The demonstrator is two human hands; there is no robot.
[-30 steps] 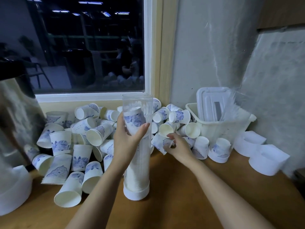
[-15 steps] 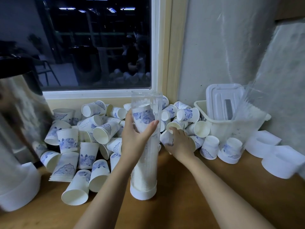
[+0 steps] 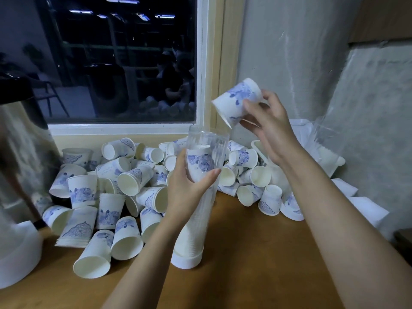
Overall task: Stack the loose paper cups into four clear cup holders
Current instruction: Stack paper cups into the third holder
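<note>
The wooden table [image 3: 256, 253] carries a heap of loose cups [image 3: 124, 181] under the window, with the clear holder [image 3: 207, 141] standing nearly full in front. One risk is that the tilted cup [image 3: 236, 101] catches the rim and jams crooked, or the tall holder tips. The left hand [image 3: 187, 188] wraps the holder's upper part. The right hand [image 3: 267, 126] pinches the cup just above the opening, mouth angled down.

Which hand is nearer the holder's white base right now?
Left. The left hand grips the clear holder partway up from its white base; the right hand holds a paper cup above the holder's open top.
</note>
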